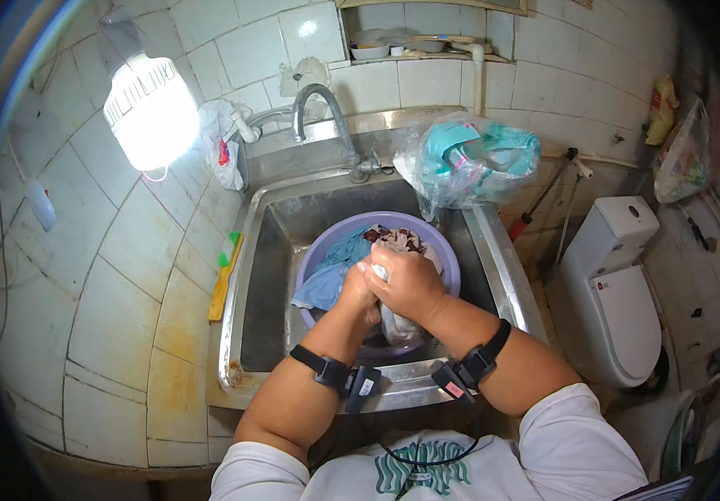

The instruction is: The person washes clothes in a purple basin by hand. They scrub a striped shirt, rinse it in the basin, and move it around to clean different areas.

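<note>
My left hand (359, 289) and my right hand (409, 278) press together over a purple plastic basin (385, 218). Both are closed around a wet white cloth (399, 327), whose lower part hangs down toward the near side of the basin. Most of the gripped part is hidden by my fingers. Inside the basin, a blue cloth (328, 278) drapes over the left rim, and a brown and beige patterned cloth (401, 238) is bunched at the back. The basin stands in a stainless steel sink (266, 300).
A curved faucet (325, 91) rises behind the basin. Plastic bags with teal packaging (479, 156) lie on the back right corner. A yellow-handled brush (225, 278) leans along the left edge. A lit bulb (150, 113) hangs at upper left; a toilet (626, 313) stands right.
</note>
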A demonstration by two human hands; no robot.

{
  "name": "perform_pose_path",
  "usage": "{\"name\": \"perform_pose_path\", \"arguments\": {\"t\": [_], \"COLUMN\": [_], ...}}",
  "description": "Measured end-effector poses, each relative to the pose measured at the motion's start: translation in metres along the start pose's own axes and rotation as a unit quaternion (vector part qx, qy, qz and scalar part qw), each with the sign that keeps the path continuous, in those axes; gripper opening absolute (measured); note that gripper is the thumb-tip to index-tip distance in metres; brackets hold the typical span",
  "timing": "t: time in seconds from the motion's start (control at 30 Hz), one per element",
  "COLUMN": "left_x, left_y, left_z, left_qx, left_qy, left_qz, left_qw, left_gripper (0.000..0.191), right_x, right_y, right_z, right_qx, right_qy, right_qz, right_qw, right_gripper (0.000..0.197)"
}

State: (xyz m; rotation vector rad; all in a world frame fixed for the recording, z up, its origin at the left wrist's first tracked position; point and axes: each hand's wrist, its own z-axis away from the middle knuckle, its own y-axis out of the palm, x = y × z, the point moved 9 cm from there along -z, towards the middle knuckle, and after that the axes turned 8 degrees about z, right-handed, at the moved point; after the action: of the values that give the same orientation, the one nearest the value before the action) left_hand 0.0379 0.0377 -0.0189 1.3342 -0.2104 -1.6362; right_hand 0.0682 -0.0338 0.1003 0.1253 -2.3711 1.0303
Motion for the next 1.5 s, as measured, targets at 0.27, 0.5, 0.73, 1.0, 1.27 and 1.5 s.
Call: {"name": "perform_pose_path", "arguments": {"t": [0.27, 0.5, 0.73, 1.0, 1.27, 1.5], "left_x": [-0.009, -0.01, -0.021, -0.006, -0.005, -0.055], "left_y": [0.015, 0.009, 0.003, -0.002, 0.014, 0.017], "left_z": [0.013, 0.014, -0.008, 0.004, 0.003, 0.008], "left_qx": [-0.04, -0.031, 0.005, -0.027, 0.039, 0.105], "left_qy": [0.02, 0.069, 0.15, 0.064, 0.011, 0.116], "left_qz": [-0.158, -0.097, -0.368, -0.08, -0.101, 0.008], "left_qw": [0.986, 0.992, 0.918, 0.994, 0.994, 0.988], "left_gripper": [0.035, 0.037, 0.049, 0.038, 0.04, 0.025], "right_x": [-0.07, 0.003, -0.077, 0.002, -0.079, -0.081], "right_y": [0.013, 0.001, 0.01, 0.001, 0.011, 0.038], "right_z": [-0.004, 0.0, -0.003, -0.001, -0.009, 0.001], "right_qx": [0.02, 0.017, 0.026, 0.053, -0.014, 0.151], "right_qy": [0.161, 0.008, 0.196, 0.038, 0.145, 0.228], "right_qz": [0.001, 0.024, 0.026, -0.008, -0.023, -0.353], "right_qw": [0.987, 1.0, 0.98, 0.998, 0.989, 0.895], "right_gripper": [0.037, 0.029, 0.031, 0.027, 0.039, 0.039]}}
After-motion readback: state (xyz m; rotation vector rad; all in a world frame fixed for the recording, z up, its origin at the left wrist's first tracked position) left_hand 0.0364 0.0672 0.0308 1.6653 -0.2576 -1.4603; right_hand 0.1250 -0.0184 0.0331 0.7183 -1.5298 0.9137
